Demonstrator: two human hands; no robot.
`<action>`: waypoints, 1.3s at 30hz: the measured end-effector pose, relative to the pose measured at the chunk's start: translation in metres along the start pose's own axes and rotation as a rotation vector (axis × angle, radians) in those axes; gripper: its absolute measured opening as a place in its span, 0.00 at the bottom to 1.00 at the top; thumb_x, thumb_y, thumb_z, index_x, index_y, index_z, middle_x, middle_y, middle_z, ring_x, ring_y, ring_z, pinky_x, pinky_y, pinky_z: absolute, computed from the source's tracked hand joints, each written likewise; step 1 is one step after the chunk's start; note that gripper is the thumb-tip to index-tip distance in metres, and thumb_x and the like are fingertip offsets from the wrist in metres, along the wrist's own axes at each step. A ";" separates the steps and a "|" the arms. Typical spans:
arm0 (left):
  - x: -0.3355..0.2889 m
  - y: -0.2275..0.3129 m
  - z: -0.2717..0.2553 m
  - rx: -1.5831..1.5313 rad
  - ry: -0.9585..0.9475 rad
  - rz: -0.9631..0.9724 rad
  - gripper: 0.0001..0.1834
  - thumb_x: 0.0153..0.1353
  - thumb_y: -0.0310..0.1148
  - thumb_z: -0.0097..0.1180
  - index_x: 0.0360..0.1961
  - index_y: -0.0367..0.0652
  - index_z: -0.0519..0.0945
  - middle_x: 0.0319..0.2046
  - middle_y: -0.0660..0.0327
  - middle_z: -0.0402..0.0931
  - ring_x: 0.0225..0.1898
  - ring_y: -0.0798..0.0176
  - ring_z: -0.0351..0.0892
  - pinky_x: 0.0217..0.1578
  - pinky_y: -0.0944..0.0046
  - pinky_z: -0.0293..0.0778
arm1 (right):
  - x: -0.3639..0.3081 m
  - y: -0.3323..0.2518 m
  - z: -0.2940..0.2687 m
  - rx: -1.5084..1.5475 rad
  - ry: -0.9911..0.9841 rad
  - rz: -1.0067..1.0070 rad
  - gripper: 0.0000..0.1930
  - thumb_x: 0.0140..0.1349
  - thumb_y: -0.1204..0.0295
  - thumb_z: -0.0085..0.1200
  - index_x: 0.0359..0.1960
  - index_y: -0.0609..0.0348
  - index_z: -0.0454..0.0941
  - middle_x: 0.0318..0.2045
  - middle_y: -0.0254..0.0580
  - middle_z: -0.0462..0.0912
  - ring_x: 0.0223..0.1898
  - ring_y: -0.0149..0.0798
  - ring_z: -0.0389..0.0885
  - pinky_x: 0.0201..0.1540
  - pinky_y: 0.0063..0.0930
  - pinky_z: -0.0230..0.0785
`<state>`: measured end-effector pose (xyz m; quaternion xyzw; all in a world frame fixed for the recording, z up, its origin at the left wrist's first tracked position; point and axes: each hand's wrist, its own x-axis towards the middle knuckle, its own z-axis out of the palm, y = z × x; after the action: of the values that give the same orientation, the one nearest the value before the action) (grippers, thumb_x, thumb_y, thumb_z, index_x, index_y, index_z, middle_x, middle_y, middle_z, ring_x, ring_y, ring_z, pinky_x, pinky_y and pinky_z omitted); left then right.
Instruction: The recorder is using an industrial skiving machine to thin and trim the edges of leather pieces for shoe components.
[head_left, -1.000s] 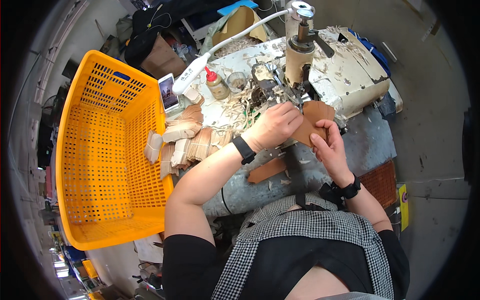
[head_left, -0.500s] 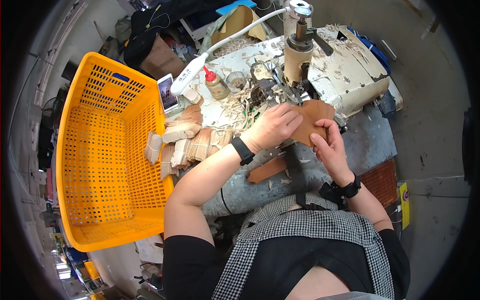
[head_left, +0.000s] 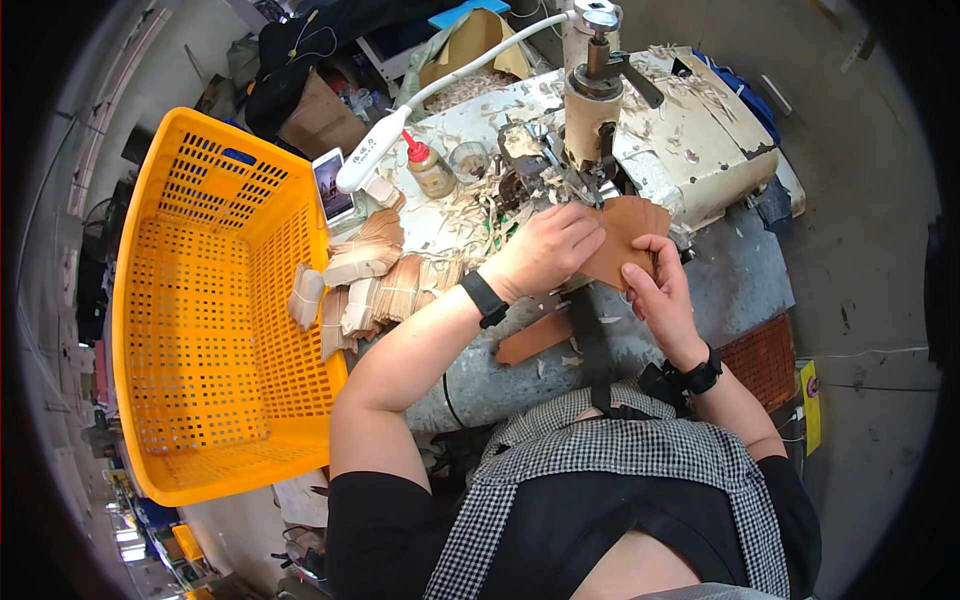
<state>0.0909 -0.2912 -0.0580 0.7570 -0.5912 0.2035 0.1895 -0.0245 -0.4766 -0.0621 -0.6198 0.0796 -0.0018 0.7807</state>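
Grey, scuffed metal faced us along the near side of the bench [head_left: 745,262], across the middle and right of the frame. To its left we had a yellow plastic crate [head_left: 240,480], its walls pierced by rows of slots. At upper centre rose the machine [head_left: 592,125], cream paint chipped over a stout, round post.

Just below that post, right of the frame's centre, our hands met at the leather pieces [head_left: 632,228]. These lay to the right of our left hand [head_left: 548,250] and to the upper left of our right hand [head_left: 663,300]; the left was nearer the machine's working parts. Our right hand pinched the fanned stack, thumb on top. Our left hand's fingers were bent close together at the left edge, but we could not tell whether they gripped it. The long axis seemed to lean from upper right to lower left, though overlaps and fingers hid some outline.

Pale, layered bundles [head_left: 370,255] were banded beside the crate. Below our left hand we saw a smooth brown strip [head_left: 535,338], flat and pointed at its left end. Further up stood a red-capped bottle [head_left: 433,175], near thin, curled shavings [head_left: 485,213].
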 end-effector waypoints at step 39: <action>-0.001 0.006 -0.001 0.008 0.033 -0.053 0.26 0.35 0.21 0.59 0.43 0.36 0.80 0.37 0.58 0.78 0.38 0.55 0.77 0.40 0.59 0.77 | 0.000 0.003 -0.002 -0.039 0.014 -0.029 0.18 0.63 0.73 0.55 0.53 0.53 0.65 0.37 0.28 0.73 0.30 0.19 0.69 0.30 0.14 0.64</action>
<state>0.0843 -0.2911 -0.0571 0.7696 -0.5670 0.2135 0.2015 -0.0246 -0.4778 -0.0659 -0.6361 0.0759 -0.0158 0.7677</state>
